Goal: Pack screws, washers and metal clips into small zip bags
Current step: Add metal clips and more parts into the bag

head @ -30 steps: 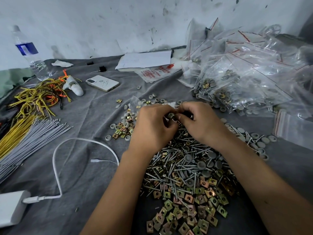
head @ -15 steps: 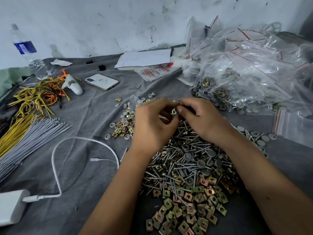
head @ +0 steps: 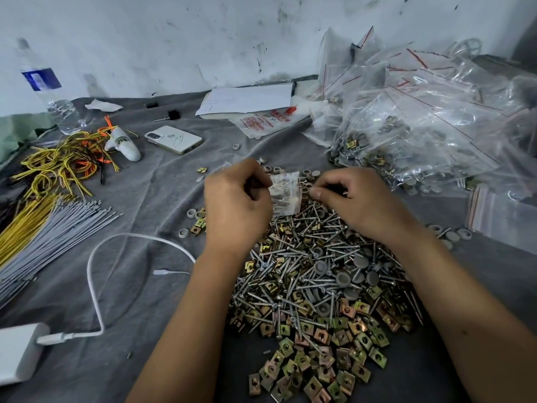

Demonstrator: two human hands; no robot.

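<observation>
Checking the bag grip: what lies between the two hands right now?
In the head view, a small zip bag with screws inside spans the gap; the left hand grips one edge, the right hand the other.

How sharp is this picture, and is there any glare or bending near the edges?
Head view: soft, even light, faint shadows under the left hand and right hand; the screw pile is sharp, the small bag between the hands slightly smeared; white glare on the filled bags; wide-angle bending tilts the bottle at the left edge.
</observation>
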